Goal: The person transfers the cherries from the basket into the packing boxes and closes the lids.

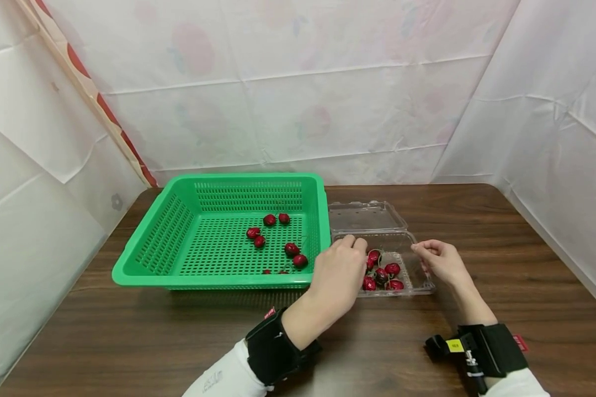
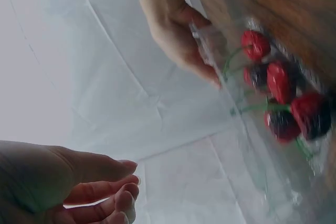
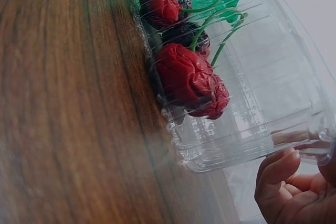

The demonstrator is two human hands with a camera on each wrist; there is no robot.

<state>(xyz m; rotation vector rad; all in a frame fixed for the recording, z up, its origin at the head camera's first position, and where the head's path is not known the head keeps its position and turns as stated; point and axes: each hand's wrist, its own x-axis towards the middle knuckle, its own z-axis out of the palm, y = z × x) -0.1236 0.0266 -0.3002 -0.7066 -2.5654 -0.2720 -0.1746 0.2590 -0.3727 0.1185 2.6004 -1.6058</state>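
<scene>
A clear plastic clamshell box (image 1: 417, 289) lies on the table with its lid (image 1: 362, 216) folded back. Several wrinkled dark-red cherries (image 1: 380, 275) with green stems sit inside it. Over the box's left side is my left hand (image 1: 340, 275); in the left wrist view its thumb and loosely bent fingers (image 2: 100, 167) show nothing between them. My right hand (image 1: 442, 262) pinches the box's right rim between thumb and fingers, also seen in the right wrist view.
Left of the box stands a green slotted basket (image 1: 218, 279), its side close against the box. More cherries (image 1: 291, 250) lie in it, mostly toward the right. The brown wooden table (image 1: 129, 342) is bordered by white sheeting (image 1: 288, 99) at the back and sides.
</scene>
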